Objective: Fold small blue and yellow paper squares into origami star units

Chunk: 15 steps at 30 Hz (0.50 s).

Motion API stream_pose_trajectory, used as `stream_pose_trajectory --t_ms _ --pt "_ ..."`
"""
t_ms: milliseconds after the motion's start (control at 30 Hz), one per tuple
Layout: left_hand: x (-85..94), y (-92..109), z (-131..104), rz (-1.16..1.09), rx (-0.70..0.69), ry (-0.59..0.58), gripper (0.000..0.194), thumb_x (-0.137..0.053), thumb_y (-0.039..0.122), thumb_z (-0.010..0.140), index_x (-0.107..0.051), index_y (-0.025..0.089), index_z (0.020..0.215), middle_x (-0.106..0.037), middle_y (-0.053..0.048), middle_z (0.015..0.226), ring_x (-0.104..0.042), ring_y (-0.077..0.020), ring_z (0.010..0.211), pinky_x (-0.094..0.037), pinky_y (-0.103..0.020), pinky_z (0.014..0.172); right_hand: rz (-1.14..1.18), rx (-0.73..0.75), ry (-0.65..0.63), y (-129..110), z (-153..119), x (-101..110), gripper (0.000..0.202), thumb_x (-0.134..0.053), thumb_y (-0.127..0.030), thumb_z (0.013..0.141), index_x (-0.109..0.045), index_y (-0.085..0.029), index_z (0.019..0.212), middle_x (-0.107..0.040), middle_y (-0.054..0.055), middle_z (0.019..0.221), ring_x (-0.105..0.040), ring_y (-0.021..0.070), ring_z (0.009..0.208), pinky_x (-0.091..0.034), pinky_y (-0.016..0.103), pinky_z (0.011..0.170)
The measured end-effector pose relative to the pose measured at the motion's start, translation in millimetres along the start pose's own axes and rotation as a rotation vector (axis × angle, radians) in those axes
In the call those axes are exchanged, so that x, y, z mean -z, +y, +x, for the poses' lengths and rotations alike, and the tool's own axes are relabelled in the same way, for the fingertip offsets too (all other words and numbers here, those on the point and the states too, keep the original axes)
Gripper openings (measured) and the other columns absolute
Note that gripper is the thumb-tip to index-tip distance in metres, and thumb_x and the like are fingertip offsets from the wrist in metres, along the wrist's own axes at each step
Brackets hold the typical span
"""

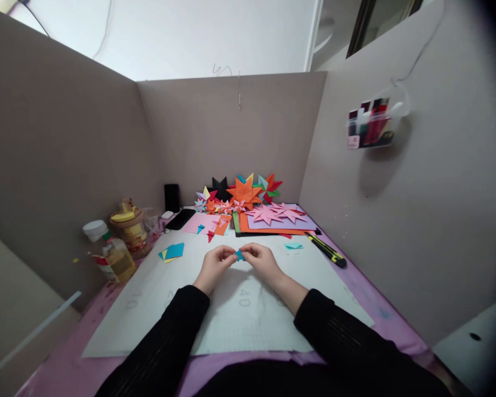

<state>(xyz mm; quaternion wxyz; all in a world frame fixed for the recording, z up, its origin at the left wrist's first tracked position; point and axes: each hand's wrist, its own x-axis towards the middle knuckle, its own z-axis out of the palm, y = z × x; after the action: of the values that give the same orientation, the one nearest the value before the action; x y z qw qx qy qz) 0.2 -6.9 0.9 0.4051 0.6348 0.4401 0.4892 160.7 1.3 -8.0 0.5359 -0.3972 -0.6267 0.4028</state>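
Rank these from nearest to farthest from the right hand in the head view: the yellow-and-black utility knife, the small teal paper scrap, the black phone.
1. Small teal paper scrap, just right of the right hand.
2. Yellow-and-black utility knife, farther right at the mat's edge.
3. Black phone, back left.

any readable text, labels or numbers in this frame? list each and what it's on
"40" – printed on the grey cutting mat, just below the hands.
"10" – faint, on the same mat near its left edge.
More grid numbers on the mat: too faint to read.
Label on the bottle at left: too blurred to read.
Tag on the wall holder at right: too small to read.
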Motion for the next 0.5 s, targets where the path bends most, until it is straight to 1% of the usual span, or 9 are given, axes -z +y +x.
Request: stream_pose_trajectory --t_ms 67,167,267,367,500 --pt "-0.2 -2.8 0.6 0.024 -0.022 0.014 0.026 -0.068 0.034 0.064 -0.063 0.014 0.081 -0.065 -0.004 0.072 -0.059 -0.0159 0.067 -0.045 -0.026 0.061 -0.021 0.016 0.028 -1.7 0.0 0.7 0.014 -0.057 -0.025 0.070 -0.065 -0.017 0.078 -0.066 0.003 0.072 -0.060 0.0163 0.067 -0.047 0.029 0.064" --pt "-1.1 -3.9 0.3 0.061 -0.051 0.031 0.026 -0.067 0.035 0.065 -0.064 0.015 0.083 -0.067 -0.006 0.076 -0.061 -0.0168 0.070 -0.046 -0.026 0.062 -0.016 0.026 0.036 -3.8 -0.6 0.7 0.015 -0.057 -0.026 0.071 -0.065 -0.017 0.079 -0.066 0.004 0.074 -0.060 0.0165 0.068 -0.047 0.029 0.065" --pt "-2.0 -1.0 -0.9 0.052 -0.058 0.049 0.025 -0.066 0.035 0.067 -0.064 0.015 0.082 -0.067 -0.006 0.077 -0.060 -0.0161 0.069 -0.046 -0.025 0.062 -0.001 0.026 0.021 -3.4 -1.3 -0.1 0.015 -0.058 -0.027 0.071 -0.065 -0.017 0.081 -0.066 0.004 0.073 -0.060 0.0165 0.068 -0.047 0.029 0.065" --pt "-2.9 1.4 -1.4 0.029 -0.036 0.058 0.024 -0.067 0.034 0.066 -0.063 0.014 0.080 -0.065 -0.004 0.073 -0.059 -0.0146 0.065 -0.045 -0.024 0.059 -0.018 0.049 0.013 -1.4 -1.8 -1.0 0.016 -0.060 -0.028 0.070 -0.065 -0.017 0.081 -0.066 0.004 0.074 -0.059 0.0164 0.068 -0.047 0.028 0.064" --pt "-4.0 -0.1 -1.0 0.039 -0.044 0.055 0.023 -0.067 0.033 0.066 -0.063 0.014 0.079 -0.064 -0.004 0.072 -0.058 -0.0135 0.063 -0.044 -0.023 0.059 -0.044 0.064 0.006 -0.2 -2.2 -1.8 0.016 -0.062 -0.030 0.070 -0.065 -0.017 0.079 -0.065 0.003 0.073 -0.059 0.0160 0.067 -0.047 0.028 0.063"
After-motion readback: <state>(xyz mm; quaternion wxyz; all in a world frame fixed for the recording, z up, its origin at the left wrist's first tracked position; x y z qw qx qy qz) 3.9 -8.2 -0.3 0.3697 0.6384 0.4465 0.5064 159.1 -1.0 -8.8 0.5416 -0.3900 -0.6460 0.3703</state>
